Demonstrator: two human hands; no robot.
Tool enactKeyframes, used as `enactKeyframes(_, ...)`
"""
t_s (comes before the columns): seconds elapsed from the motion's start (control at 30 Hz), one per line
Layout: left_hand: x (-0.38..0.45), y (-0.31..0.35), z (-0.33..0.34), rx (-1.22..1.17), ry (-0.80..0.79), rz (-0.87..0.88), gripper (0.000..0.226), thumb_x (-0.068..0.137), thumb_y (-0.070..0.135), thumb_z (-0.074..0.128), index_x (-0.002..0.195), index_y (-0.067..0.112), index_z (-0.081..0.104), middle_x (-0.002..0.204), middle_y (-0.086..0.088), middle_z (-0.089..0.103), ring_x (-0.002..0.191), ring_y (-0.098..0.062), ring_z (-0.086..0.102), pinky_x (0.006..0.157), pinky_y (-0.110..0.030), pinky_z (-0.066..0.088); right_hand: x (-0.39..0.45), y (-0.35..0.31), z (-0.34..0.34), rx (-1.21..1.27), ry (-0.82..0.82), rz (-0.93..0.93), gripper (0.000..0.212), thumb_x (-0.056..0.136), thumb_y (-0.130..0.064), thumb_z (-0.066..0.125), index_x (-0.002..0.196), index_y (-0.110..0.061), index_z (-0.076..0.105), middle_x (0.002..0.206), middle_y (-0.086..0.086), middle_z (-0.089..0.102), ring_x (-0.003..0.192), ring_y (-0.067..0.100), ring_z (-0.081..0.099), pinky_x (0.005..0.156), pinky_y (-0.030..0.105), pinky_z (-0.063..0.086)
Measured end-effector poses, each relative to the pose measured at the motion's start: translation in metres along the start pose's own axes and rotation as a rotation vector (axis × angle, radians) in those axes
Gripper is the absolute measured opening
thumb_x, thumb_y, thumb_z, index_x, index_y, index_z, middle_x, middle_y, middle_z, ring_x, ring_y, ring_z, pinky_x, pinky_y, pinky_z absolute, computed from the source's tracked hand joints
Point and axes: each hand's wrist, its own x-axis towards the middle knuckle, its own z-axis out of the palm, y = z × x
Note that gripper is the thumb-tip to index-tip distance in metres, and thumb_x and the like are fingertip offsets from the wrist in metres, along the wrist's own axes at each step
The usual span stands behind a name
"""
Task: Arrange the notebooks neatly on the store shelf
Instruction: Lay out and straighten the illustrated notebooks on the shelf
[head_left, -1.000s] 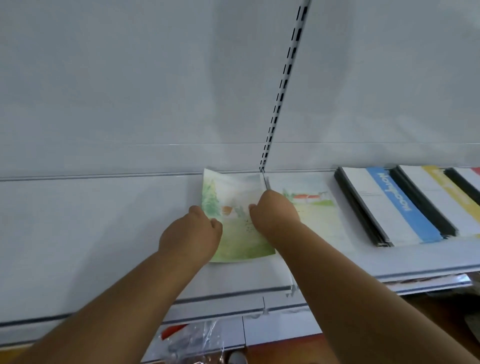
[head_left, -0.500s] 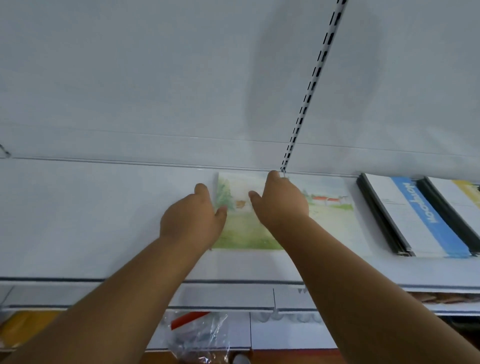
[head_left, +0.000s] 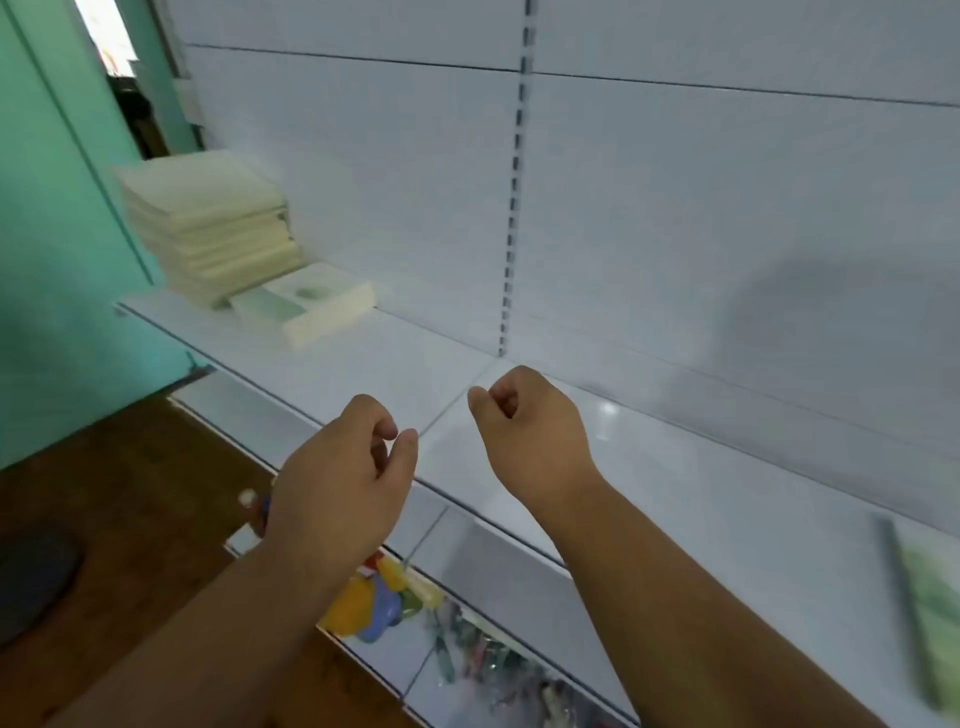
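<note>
Hovering over a glossy white metal shelf (head_left: 332, 364), two bare hands hold nothing in the head view. The left hand (head_left: 337, 483) sits at about 7 o'clock from the picture's middle, fingers loosely curled, thumb and forefinger tips nearly meeting around empty air. The right hand (head_left: 530, 431) is just right of centre, curled into a loose fist, also gripping nothing.

At 10 o'clock, at the shelf's far left end, stands a tall, slightly uneven stack of cream notebooks (head_left: 208, 228), flat and rectangular, blurred. A shorter stack with a green-printed cover (head_left: 306, 304) lies against its right side. At 4 o'clock, by the right edge, part of a notebook with a soft green watercolour cover (head_left: 935, 613) lies flat on the shelf.

A slotted metal upright (head_left: 514, 208) runs down the matte white back panel. Below, a lower shelf holds bright plastic items (head_left: 374, 603) in clear wrap. A brown wooden floor and a teal wall (head_left: 52, 260) fill the left.

Half a second ago both hands pressed on the watercolour notebook; now they have lifted off it, and the view has swung left.
</note>
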Motion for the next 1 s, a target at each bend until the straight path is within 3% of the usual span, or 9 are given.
enactKeyframes(0.1,0.021,-0.071,-0.052,0.037,0.052,-0.064,0.02,0.095,0.043,0.049,0.083,0.028,0.046,0.06,0.006,0.052,0.055,-0.011,0.053,0.049,-0.02,0.036,0.022,-0.054,0.079,0.056,-0.107,-0.043,0.028,0.099,-0.042,0.053,0.087,-0.017,0.056,0.076,-0.004,0.061,0.065,0.008,0.056,0.056,0.021,0.043)
enactKeyframes(0.23,0.047,-0.134,-0.095,0.008,0.097,-0.155,0.02,0.096,0.04,0.051,0.081,0.028,0.047,0.062,0.004,0.054,0.059,-0.011,0.055,0.052,-0.025,0.047,0.052,-0.103,0.149,0.167,-0.203,0.016,0.037,0.097,-0.045,0.056,0.084,-0.011,0.058,0.081,0.008,0.068,0.075,0.027,0.068,0.07,0.04,0.055)
enactKeyframes(0.3,0.064,-0.156,-0.104,-0.019,0.12,-0.176,0.02,0.096,0.039,0.051,0.081,0.028,0.047,0.064,0.003,0.055,0.06,-0.012,0.056,0.054,-0.03,0.05,0.072,-0.115,0.173,0.203,-0.23,0.073,0.042,0.097,-0.046,0.056,0.087,-0.005,0.06,0.082,0.012,0.071,0.067,0.027,0.069,0.071,0.044,0.058)
enactKeyframes(0.4,0.093,-0.183,-0.105,-0.052,0.149,-0.176,0.019,0.096,0.038,0.051,0.08,0.028,0.048,0.065,0.004,0.055,0.061,-0.012,0.057,0.054,-0.027,0.048,0.109,-0.117,0.199,0.239,-0.219,0.157,0.043,0.098,-0.046,0.057,0.09,-0.004,0.063,0.081,0.008,0.072,0.054,0.015,0.063,0.062,0.036,0.055)
enactKeyframes(0.5,0.124,-0.21,-0.101,-0.069,0.128,-0.166,0.019,0.095,0.04,0.05,0.08,0.029,0.048,0.064,0.004,0.055,0.061,-0.012,0.057,0.053,-0.03,0.05,0.155,-0.114,0.226,0.274,-0.214,0.231,0.041,0.096,-0.047,0.059,0.091,-0.006,0.065,0.083,0.006,0.072,0.053,0.015,0.061,0.053,0.028,0.05)
enactKeyframes(0.67,0.193,-0.257,-0.103,-0.047,0.115,-0.16,0.021,0.093,0.047,0.046,0.08,0.031,0.049,0.065,0.009,0.057,0.063,-0.006,0.058,0.052,-0.018,0.041,0.243,-0.109,0.285,0.231,-0.171,0.289,0.053,0.092,-0.054,0.063,0.09,-0.001,0.065,0.077,0.011,0.071,0.055,0.022,0.063,0.058,0.036,0.052)
enactKeyframes(0.8,0.242,-0.29,-0.113,-0.042,0.105,-0.131,0.021,0.094,0.045,0.047,0.077,0.032,0.047,0.064,0.01,0.056,0.073,0.0,0.057,0.053,-0.014,0.034,0.29,-0.114,0.316,-0.013,-0.109,0.387,0.069,0.083,-0.076,0.055,0.067,-0.01,0.064,0.057,0.005,0.067,0.063,0.026,0.07,0.066,0.035,0.055)
enactKeyframes(0.9,0.273,-0.315,-0.117,-0.087,0.073,-0.104,0.021,0.094,0.045,0.048,0.079,0.031,0.048,0.065,0.008,0.056,0.072,-0.002,0.057,0.054,-0.016,0.038,0.306,-0.105,0.333,-0.12,-0.123,0.421,0.067,0.082,-0.075,0.059,0.069,-0.01,0.07,0.046,-0.003,0.064,0.06,0.019,0.069,0.069,0.031,0.057)
enactKeyframes(1.0,0.309,-0.335,-0.111,-0.127,0.02,-0.029,0.023,0.093,0.049,0.044,0.081,0.03,0.049,0.065,0.007,0.056,0.067,-0.006,0.057,0.055,-0.02,0.044,0.31,-0.102,0.333,-0.103,-0.082,0.469,0.055,0.083,-0.064,0.068,0.079,-0.01,0.068,0.061,0.004,0.07,0.058,0.023,0.07,0.06,0.03,0.056)
